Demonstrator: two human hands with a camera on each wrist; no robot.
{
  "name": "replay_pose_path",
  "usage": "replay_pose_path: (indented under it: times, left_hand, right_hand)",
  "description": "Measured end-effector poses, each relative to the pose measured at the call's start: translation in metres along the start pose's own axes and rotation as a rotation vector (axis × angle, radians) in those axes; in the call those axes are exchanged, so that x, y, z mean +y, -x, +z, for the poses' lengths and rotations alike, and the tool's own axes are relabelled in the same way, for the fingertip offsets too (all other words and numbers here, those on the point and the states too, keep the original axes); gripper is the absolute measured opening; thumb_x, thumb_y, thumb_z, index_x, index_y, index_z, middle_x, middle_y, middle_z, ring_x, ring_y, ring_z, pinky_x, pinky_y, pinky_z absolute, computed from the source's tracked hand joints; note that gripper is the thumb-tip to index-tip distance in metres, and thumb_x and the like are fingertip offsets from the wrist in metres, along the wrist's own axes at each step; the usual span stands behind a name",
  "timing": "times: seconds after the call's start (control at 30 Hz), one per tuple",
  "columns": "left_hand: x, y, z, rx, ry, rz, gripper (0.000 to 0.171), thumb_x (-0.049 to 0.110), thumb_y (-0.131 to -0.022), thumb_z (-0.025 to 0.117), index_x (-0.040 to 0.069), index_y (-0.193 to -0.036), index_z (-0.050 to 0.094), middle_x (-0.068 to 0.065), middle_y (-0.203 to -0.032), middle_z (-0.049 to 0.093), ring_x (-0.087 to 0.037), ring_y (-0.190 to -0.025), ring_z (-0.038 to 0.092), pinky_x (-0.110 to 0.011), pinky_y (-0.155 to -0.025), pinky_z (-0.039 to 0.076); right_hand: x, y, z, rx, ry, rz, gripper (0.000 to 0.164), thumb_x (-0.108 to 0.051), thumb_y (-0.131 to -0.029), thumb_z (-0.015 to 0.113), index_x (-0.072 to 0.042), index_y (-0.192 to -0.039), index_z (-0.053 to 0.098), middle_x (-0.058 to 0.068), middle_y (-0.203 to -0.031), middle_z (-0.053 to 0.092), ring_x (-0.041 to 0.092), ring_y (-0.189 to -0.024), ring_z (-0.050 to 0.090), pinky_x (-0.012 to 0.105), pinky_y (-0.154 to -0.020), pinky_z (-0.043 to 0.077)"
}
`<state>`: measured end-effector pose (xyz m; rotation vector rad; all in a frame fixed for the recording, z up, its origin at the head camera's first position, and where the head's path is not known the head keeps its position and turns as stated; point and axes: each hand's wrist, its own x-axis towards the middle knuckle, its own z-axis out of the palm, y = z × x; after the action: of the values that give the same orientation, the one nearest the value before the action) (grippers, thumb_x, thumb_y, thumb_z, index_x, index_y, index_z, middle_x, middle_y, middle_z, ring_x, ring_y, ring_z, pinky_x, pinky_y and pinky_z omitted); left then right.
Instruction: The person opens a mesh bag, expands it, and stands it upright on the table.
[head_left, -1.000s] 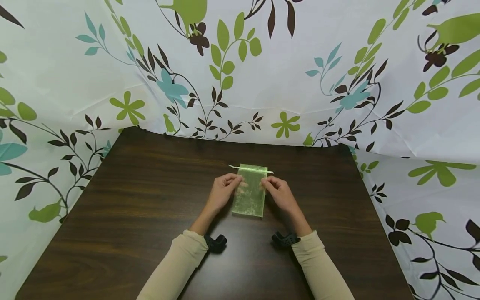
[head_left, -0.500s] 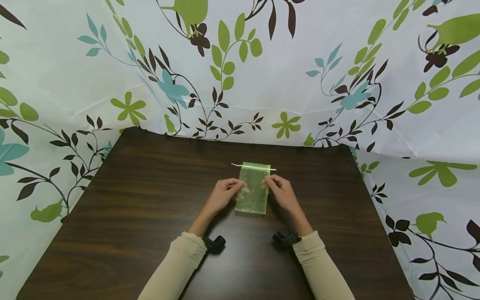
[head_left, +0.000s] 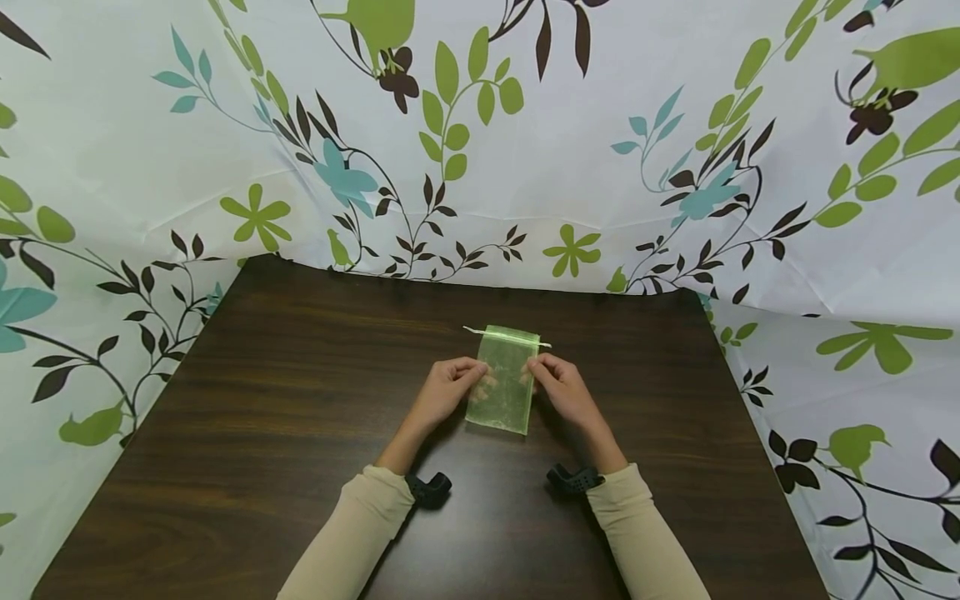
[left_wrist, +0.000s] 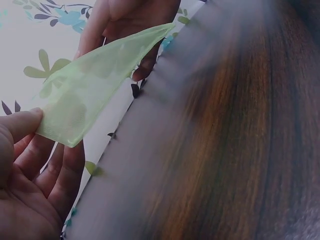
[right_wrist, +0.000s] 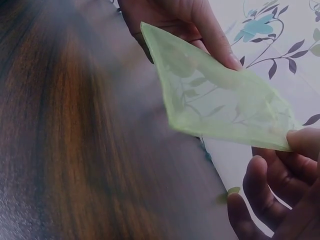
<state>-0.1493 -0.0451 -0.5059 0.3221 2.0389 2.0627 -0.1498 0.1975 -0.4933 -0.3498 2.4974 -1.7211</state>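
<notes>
A light green, see-through organza drawstring pouch (head_left: 501, 393) is held up above the table between both hands. Its pale drawstring (head_left: 517, 337) crosses the far end, with loose ends sticking out at both sides. The left hand (head_left: 444, 390) pinches one long side between thumb and fingers, and the right hand (head_left: 564, 388) pinches the opposite side. Seen from the left wrist, the pouch (left_wrist: 92, 87) looks flat and thin, with the left thumb on its near edge. In the right wrist view, fingers show faintly through the sheer pouch (right_wrist: 215, 100). No contents can be made out.
Underneath is a dark brown wood-grain table (head_left: 300, 400). White cloth (head_left: 525, 192) printed with leaves, flowers and birds hangs behind and beside it. Each wrist wears a black device, one on the left (head_left: 431, 490) and one on the right (head_left: 572, 478).
Both hands have shifted the pouch slightly right since a second ago. Its near end rose a little, then dropped back toward the person. The pinch on both sides stays the same.
</notes>
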Motion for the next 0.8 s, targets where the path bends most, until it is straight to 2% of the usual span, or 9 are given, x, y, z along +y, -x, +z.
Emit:
replay_pose_path:
  times: [0.13, 0.27, 0.47, 0.57, 0.67, 0.8]
  left_hand:
    - [-0.0017, 0.0004, -0.0009, 0.004, -0.011, 0.002, 0.028, 0.021, -0.106, 0.062, -0.003, -0.114, 0.074, -0.02, -0.103, 0.079, -0.007, -0.068, 0.073, -0.023, -0.063, 0.057]
    - [-0.0034, 0.0012, -0.0004, 0.022, -0.016, 0.001, 0.027, 0.022, -0.105, 0.063, -0.002, -0.113, 0.075, -0.019, -0.099, 0.08, -0.008, -0.067, 0.072, -0.022, -0.062, 0.056]
    - [-0.0045, 0.0021, 0.0014, 0.032, 0.017, 0.018, 0.025, 0.016, -0.106, 0.061, -0.005, -0.115, 0.072, -0.022, -0.104, 0.079, -0.008, -0.065, 0.072, -0.023, -0.063, 0.058]
    - [-0.004, 0.0023, 0.002, 0.043, 0.017, 0.029, 0.025, 0.017, -0.107, 0.061, -0.004, -0.115, 0.072, -0.023, -0.106, 0.078, -0.009, -0.064, 0.072, -0.025, -0.063, 0.059]
    - [-0.003, 0.002, 0.0026, 0.053, 0.014, 0.038, 0.026, 0.019, -0.107, 0.061, -0.003, -0.114, 0.073, -0.022, -0.105, 0.079, -0.009, -0.064, 0.072, -0.025, -0.062, 0.059]
    - [-0.0021, 0.0023, 0.0031, 0.054, 0.016, 0.03, 0.029, 0.022, -0.107, 0.06, -0.002, -0.117, 0.072, -0.021, -0.104, 0.079, -0.009, -0.064, 0.072, -0.024, -0.062, 0.058]
  right_hand:
    - [-0.0002, -0.0007, -0.0003, -0.004, -0.002, -0.001, 0.033, -0.026, -0.112, 0.05, -0.002, -0.105, 0.072, 0.021, -0.094, 0.073, 0.049, -0.079, 0.06, 0.043, -0.066, 0.051]
    - [-0.0006, -0.0012, -0.0012, -0.014, -0.007, 0.005, 0.034, -0.025, -0.112, 0.05, 0.0, -0.107, 0.072, 0.024, -0.096, 0.074, 0.045, -0.078, 0.061, 0.04, -0.064, 0.048]
    - [-0.0018, 0.0016, -0.0016, -0.065, 0.02, 0.03, 0.033, -0.029, -0.111, 0.051, -0.005, -0.104, 0.073, 0.019, -0.089, 0.069, 0.03, -0.064, 0.051, 0.029, -0.057, 0.04]
    - [-0.0029, 0.0031, -0.0013, -0.111, 0.049, 0.03, 0.033, -0.03, -0.111, 0.051, -0.007, -0.103, 0.073, 0.015, -0.091, 0.068, 0.02, -0.07, 0.053, 0.028, -0.065, 0.046]
    - [-0.0029, 0.004, -0.0012, -0.133, 0.073, 0.021, 0.033, -0.03, -0.111, 0.052, -0.007, -0.102, 0.073, 0.012, -0.09, 0.067, 0.02, -0.077, 0.057, 0.031, -0.074, 0.05]
    - [-0.0007, 0.0043, -0.0027, -0.127, 0.075, 0.025, 0.036, -0.031, -0.111, 0.051, -0.007, -0.099, 0.074, 0.013, -0.087, 0.067, 0.018, -0.07, 0.053, 0.032, -0.07, 0.049]
